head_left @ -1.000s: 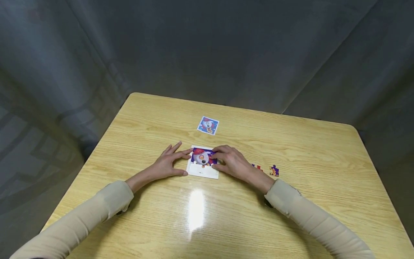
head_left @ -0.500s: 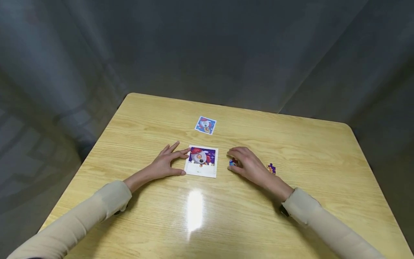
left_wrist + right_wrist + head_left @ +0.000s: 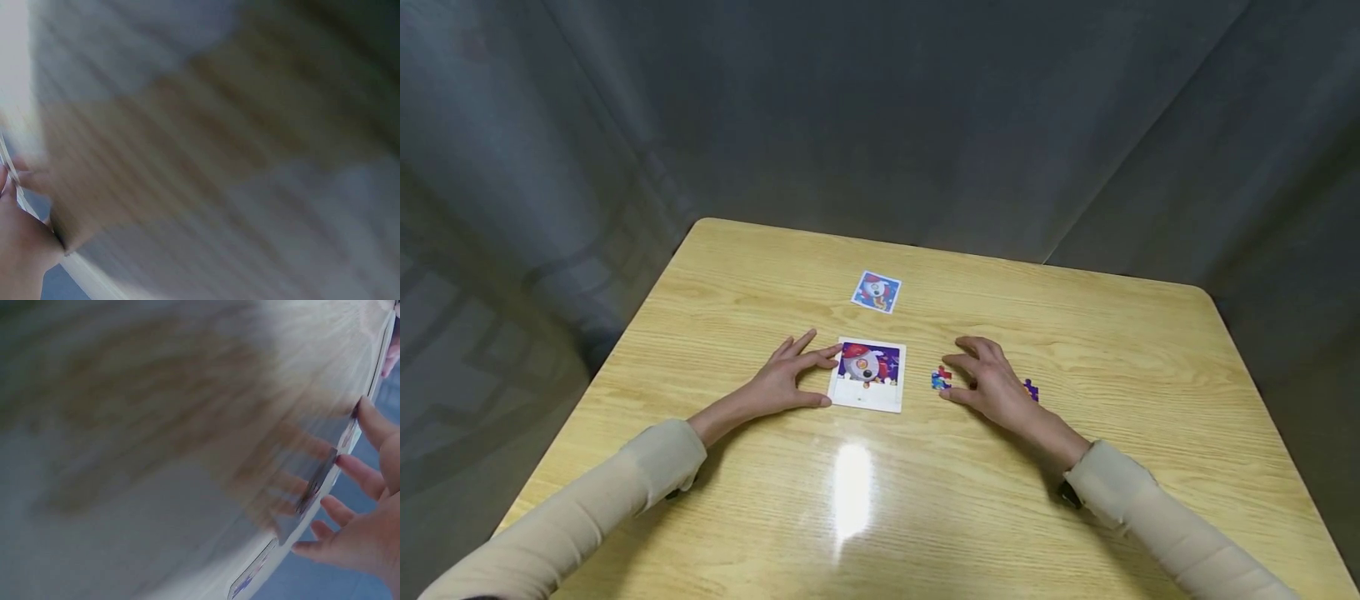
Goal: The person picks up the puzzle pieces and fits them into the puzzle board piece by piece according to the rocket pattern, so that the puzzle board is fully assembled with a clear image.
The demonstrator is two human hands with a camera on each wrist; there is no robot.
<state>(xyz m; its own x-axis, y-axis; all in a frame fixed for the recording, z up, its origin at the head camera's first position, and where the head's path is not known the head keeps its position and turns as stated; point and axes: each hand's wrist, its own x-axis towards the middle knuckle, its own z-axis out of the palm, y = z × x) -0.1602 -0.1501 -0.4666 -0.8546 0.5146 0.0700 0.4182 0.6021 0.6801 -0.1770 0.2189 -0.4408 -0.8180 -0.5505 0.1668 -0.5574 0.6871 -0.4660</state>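
A white puzzle tray [image 3: 867, 400] lies mid-table, its upper part filled with a purple, red and white picture and its lower strip bare white. My left hand [image 3: 784, 383] rests at the tray's left edge, thumb and index finger extended and touching it. To the right of the tray lies a red and blue puzzle piece [image 3: 941, 380]. My right hand [image 3: 995, 390] is over the table beside this piece, with spread fingers and the thumb at its lower edge. Under that hand, the right wrist view shows another dark piece [image 3: 317, 481] near the fingertips.
A purple puzzle piece [image 3: 1032, 389] lies partly hidden behind the right wrist. Farther back on the wooden table [image 3: 760, 275] is a small picture card [image 3: 877, 292] with a similar design. Grey curtains [image 3: 880, 125] surround the table.
My right hand has left the tray's right side and moved rightward to the loose pieces. The red and blue piece now lies nearer the tray, with the fingers drawn back from it. My left hand stays put.
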